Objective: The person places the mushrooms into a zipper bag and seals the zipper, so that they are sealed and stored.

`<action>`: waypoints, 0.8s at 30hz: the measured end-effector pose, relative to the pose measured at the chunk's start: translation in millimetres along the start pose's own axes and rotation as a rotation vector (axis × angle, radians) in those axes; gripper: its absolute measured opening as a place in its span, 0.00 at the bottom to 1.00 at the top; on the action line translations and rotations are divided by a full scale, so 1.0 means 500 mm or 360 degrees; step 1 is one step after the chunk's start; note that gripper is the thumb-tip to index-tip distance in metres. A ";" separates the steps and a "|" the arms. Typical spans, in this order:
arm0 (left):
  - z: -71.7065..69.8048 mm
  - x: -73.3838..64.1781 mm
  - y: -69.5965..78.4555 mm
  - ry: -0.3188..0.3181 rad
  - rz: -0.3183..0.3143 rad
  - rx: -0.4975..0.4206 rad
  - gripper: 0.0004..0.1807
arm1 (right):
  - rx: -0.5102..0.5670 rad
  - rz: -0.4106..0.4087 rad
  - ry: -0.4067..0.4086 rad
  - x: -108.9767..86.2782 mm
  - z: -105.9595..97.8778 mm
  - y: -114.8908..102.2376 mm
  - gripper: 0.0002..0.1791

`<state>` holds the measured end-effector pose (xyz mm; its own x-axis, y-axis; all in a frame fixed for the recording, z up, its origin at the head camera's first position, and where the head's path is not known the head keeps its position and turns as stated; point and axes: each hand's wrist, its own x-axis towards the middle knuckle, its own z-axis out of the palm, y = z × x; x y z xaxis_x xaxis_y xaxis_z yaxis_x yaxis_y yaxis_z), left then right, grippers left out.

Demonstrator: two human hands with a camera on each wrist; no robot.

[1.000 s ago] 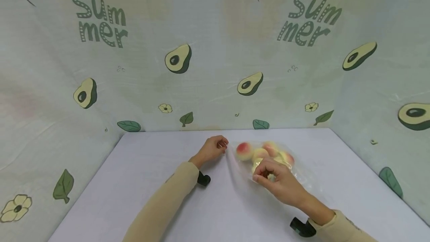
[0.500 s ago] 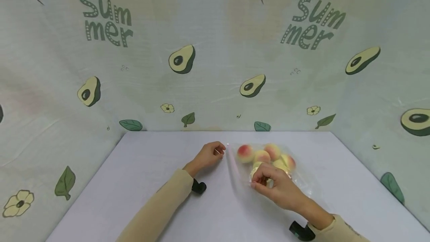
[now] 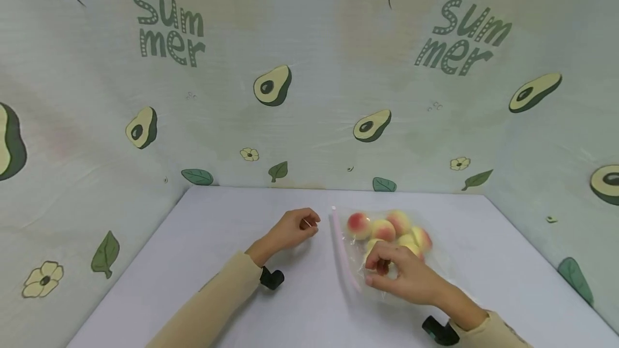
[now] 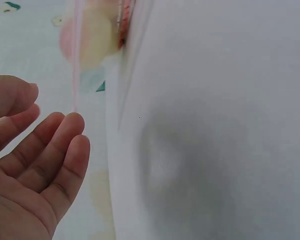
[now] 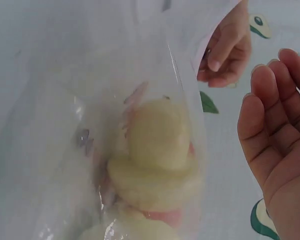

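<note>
A clear plastic zip bag lies on the table, its pink zip strip running along the left edge. Several yellow-and-red peaches are inside it. My left hand is to the left of the strip, apart from it, with fingers loosely bent and nothing in them. In the left wrist view, its fingers are relaxed. Over the near part of the bag is my right hand, hiding some peaches. The right wrist view has its fingers loosely bent, holding nothing, beside the bag.
The white table extends around the bag. A patterned cloth with avocados and lettering hangs behind and at both sides. A black wrist camera is strapped to the left wrist, and another black camera to the right.
My left hand has drawn back leftward from the far end of the zip strip, leaving a gap. My right hand stays over the bag, its fingers slightly more apart. The head view has shifted slightly.
</note>
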<state>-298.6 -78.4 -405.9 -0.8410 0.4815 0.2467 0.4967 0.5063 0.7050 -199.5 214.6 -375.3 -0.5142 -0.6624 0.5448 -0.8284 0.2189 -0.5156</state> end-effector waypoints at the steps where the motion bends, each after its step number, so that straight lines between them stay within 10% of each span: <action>1: 0.000 -0.004 0.003 -0.0004 0.0008 -0.0002 0.10 | -0.0026 0.0002 0.0000 -0.006 -0.002 0.013 0.13; 13: -0.047 -0.073 0.022 0.0026 0.0131 0.0139 0.07 | -0.0495 0.0212 0.0018 -0.015 -0.082 0.038 0.10; 24: -0.141 -0.160 -0.019 0.0141 0.0066 0.0551 0.10 | -0.1008 0.0488 -0.0031 -0.035 -0.151 0.098 0.06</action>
<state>-251.1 -172.3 -385.5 -0.8264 0.4507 0.3376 0.5613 0.7074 0.4296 -247.8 291.1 -360.4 -0.7461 -0.5154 0.4216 -0.6197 0.7690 -0.1566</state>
